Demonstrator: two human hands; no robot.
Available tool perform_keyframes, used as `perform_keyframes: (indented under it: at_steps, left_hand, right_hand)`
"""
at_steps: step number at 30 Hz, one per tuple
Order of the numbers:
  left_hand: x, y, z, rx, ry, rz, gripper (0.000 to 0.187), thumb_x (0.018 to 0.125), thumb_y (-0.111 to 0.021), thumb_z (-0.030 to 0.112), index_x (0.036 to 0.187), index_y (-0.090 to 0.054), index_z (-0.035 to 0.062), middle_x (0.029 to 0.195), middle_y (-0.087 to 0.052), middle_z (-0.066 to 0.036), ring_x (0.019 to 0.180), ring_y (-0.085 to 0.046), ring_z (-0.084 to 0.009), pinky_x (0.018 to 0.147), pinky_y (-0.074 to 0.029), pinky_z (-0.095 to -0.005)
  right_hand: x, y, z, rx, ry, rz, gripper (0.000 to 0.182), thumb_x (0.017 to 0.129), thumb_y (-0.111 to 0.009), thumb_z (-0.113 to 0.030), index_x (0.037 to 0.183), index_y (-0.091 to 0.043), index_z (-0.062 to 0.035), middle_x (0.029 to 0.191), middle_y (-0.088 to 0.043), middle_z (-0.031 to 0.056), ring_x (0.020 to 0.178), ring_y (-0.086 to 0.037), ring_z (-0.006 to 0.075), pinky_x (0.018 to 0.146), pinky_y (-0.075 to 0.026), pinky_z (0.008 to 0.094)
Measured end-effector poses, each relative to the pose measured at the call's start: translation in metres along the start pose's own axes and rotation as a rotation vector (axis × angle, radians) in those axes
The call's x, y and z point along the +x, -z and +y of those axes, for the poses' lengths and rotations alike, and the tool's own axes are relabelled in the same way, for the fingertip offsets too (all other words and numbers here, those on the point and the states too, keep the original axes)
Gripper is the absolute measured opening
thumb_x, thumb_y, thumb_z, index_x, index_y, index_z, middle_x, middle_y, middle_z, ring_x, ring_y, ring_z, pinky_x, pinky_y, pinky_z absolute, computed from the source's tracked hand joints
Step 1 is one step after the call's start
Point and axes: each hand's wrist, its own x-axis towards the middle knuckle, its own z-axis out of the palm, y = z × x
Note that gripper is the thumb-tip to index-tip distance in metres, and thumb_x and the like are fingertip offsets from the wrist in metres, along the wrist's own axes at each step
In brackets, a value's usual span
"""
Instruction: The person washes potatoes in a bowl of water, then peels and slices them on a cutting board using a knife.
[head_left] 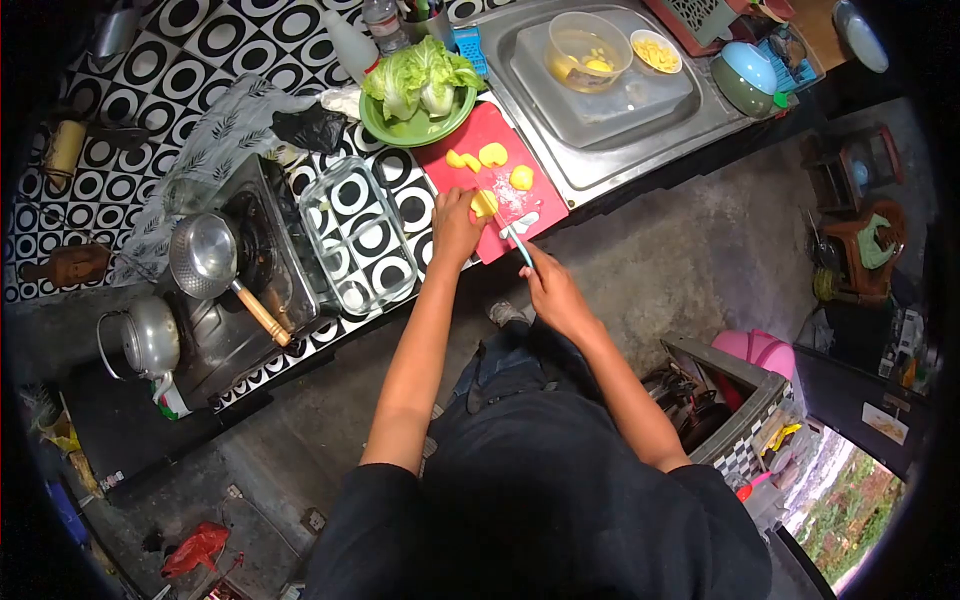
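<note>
A red cutting board (pixel 470 140) lies at the counter's edge with several yellow pieces (pixel 492 154) on it. At its left side my left hand (pixel 456 222) has its fingertips closed on another yellow piece (pixel 484 204). My right hand (pixel 550 285) grips a knife (pixel 519 245) by its light blue handle. The blade points up and left over the board's lower part, close to the held piece. Wet residue shows on the board between the pieces.
A green bowl of leafy greens (pixel 422 85) stands behind the board. Left are a glass dish (pixel 357 235) and a stove with a strainer (pixel 203 255). The sink (pixel 590 165) holds an upturned tub, a clear container (pixel 590 50) and a small bowl (pixel 657 52).
</note>
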Motion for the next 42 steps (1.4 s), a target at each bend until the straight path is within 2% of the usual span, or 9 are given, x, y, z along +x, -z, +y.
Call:
perform_keyframes:
  at_steps: [1, 13, 16, 19, 28, 34, 42]
  left_hand:
    - [0.000, -0.004, -0.001, 0.000, -0.008, 0.024, 0.053, 0.073, -0.082, 0.017, 0.123, -0.066, 0.0064, 0.114, -0.060, -0.010, 0.111, -0.053, -0.0326, 0.095, -0.044, -0.0445]
    - [0.001, -0.005, -0.004, -0.004, -0.029, 0.022, 0.046, 0.074, -0.082, 0.019, 0.115, -0.067, 0.0037, 0.109, -0.061, -0.010, 0.107, -0.054, -0.0331, 0.091, -0.044, -0.0445]
    - [0.001, -0.006, -0.006, -0.015, -0.044, 0.033, 0.046, 0.073, -0.082, 0.018, 0.114, -0.067, 0.0036, 0.109, -0.061, -0.010, 0.107, -0.054, -0.0334, 0.090, -0.045, -0.0447]
    - [0.001, -0.006, -0.007, -0.025, -0.055, 0.045, 0.046, 0.072, -0.082, 0.018, 0.113, -0.067, 0.0038, 0.108, -0.062, -0.010, 0.106, -0.055, -0.0335, 0.090, -0.045, -0.0448]
    - [0.000, -0.007, -0.007, -0.038, -0.037, 0.057, 0.045, 0.072, -0.082, 0.016, 0.113, -0.068, 0.0031, 0.107, -0.062, -0.010, 0.106, -0.055, -0.0327, 0.090, -0.045, -0.0442]
    - [0.001, -0.006, -0.005, -0.034, -0.038, 0.059, 0.045, 0.072, -0.082, 0.015, 0.113, -0.068, 0.0031, 0.106, -0.062, -0.010, 0.105, -0.056, -0.0328, 0.090, -0.045, -0.0434]
    - [0.003, 0.001, -0.007, -0.023, -0.083, 0.014, 0.045, 0.071, -0.082, 0.015, 0.112, -0.068, 0.0028, 0.105, -0.062, -0.011, 0.103, -0.056, -0.0333, 0.089, -0.047, -0.0431]
  right_hand:
    - [0.000, -0.001, 0.001, 0.000, -0.004, -0.019, 0.046, 0.095, -0.049, -0.002, 0.140, -0.045, 0.0027, 0.110, -0.062, 0.0274, 0.101, -0.062, 0.0427, 0.090, -0.048, 0.0487]
    - [-0.007, -0.003, 0.004, -0.067, 0.005, -0.005, 0.044, 0.099, -0.050, -0.008, 0.142, -0.044, -0.0010, 0.113, -0.060, 0.0276, 0.103, -0.059, 0.0478, 0.087, -0.048, 0.0518]
    - [-0.006, -0.003, 0.003, -0.086, -0.012, 0.016, 0.045, 0.096, -0.050, -0.004, 0.140, -0.047, -0.0007, 0.107, -0.065, 0.0207, 0.099, -0.064, 0.0358, 0.090, -0.050, 0.0450]
    - [-0.005, -0.003, 0.004, -0.046, -0.006, -0.012, 0.043, 0.099, -0.051, -0.008, 0.141, -0.045, -0.0017, 0.115, -0.060, 0.0272, 0.104, -0.059, 0.0476, 0.087, -0.048, 0.0517]
    - [-0.004, -0.011, 0.010, -0.032, 0.005, 0.005, 0.043, 0.099, -0.051, -0.007, 0.141, -0.045, -0.0016, 0.116, -0.060, 0.0263, 0.105, -0.059, 0.0466, 0.088, -0.048, 0.0508]
    - [-0.006, -0.017, 0.018, 0.024, 0.030, 0.004, 0.046, 0.098, -0.049, -0.006, 0.143, -0.043, -0.0018, 0.111, -0.060, 0.0253, 0.100, -0.060, 0.0451, 0.088, -0.049, 0.0495]
    - [-0.009, -0.027, 0.029, -0.096, 0.083, 0.033, 0.055, 0.096, -0.051, -0.003, 0.149, -0.037, -0.0053, 0.097, -0.058, 0.0225, 0.090, -0.061, 0.0427, 0.082, -0.049, 0.0493]
